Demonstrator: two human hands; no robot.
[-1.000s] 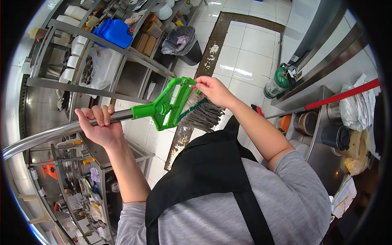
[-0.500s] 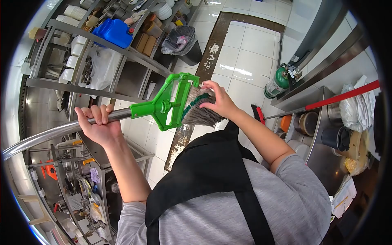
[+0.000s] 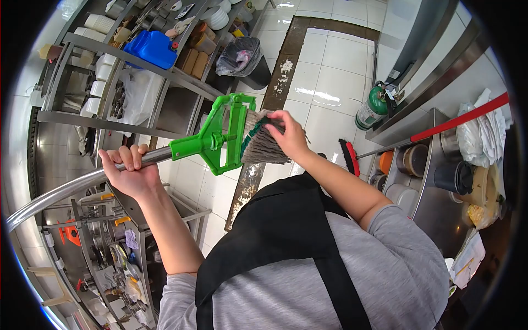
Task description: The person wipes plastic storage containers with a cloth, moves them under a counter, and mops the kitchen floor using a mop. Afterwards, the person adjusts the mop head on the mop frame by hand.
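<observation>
My left hand (image 3: 132, 170) is wrapped round the metal handle (image 3: 82, 184) of a mop, just behind its green plastic clamp frame (image 3: 212, 136). A grey string mop head (image 3: 267, 144) with a dark green band hangs out of the frame's right side. My right hand (image 3: 289, 136) pinches the mop head near that band, thumb and fingers on the strings. Part of the mop head is hidden behind the right hand. The mop is held up in front of my black apron, above the floor.
A bin (image 3: 242, 63) with a grey liner stands ahead. Metal shelves on the left hold a blue jug (image 3: 151, 48) and bowls. To the right are a green gas cylinder (image 3: 371, 110), a red-handled brush (image 3: 350, 157) and a steel counter. A worn brown strip (image 3: 285, 66) crosses the tiles.
The mop's green frame and head have shifted slightly left. My right hand has turned and its fingers have come down onto the green band. My left hand keeps its hold.
</observation>
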